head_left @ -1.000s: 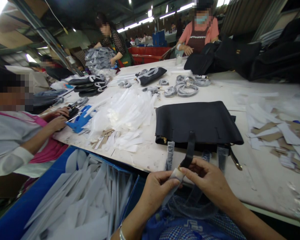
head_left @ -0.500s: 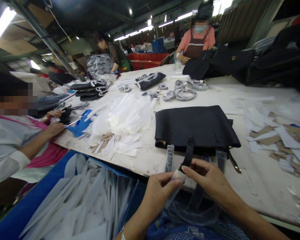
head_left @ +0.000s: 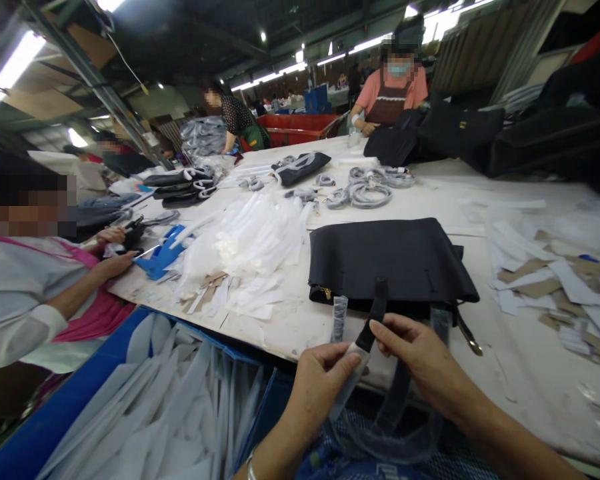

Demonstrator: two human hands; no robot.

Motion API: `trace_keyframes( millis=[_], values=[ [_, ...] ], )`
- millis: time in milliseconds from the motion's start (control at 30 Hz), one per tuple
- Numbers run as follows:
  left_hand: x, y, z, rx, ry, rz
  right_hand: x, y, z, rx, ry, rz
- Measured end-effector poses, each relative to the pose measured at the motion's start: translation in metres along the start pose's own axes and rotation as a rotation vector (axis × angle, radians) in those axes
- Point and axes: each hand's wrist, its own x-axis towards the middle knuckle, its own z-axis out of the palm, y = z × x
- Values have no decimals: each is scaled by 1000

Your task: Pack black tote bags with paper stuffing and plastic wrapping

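Note:
A black handbag point(head_left: 380, 257) lies on the table in front of me, its straps hanging toward my lap. My left hand point(head_left: 325, 380) pinches a whitish plastic sleeve point(head_left: 347, 387) that covers the lower part of one black strap point(head_left: 375, 320). Just above it, my right hand point(head_left: 410, 347) holds the same strap between thumb and fingers. Other handle parts wrapped in clear film point(head_left: 405, 443) loop down below my hands. A short film-wrapped strap end point(head_left: 339, 320) stands left of the strap I hold. A gold zipper pull point(head_left: 475, 345) hangs at the bag's right corner.
A blue bin point(head_left: 105, 400) of white strips stands at lower left. White plastic sleeves point(head_left: 250, 233) are heaped left of the bag; paper scraps point(head_left: 565, 280) lie right. Coiled straps point(head_left: 370, 190) sit farther back. A co-worker point(head_left: 35, 280) handles material at left; another person point(head_left: 393, 93) stands across.
My hands have drawn slightly apart along the strap, and more black strap shows between them and the sleeve. The view has shifted slightly.

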Motion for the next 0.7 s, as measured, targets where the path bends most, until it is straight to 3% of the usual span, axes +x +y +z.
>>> trace_keyframes(
  millis=[300,467,700],
  values=[
    [7,1,6,-118,67,-40,3,5,-4,-174,81,-148],
    [11,0,7,-309,85,-112,3,9,-5,-230,41,-260],
    [12,4,10,-199,93,-30,8,-2,-5,-153,-69,-108]
  ],
)
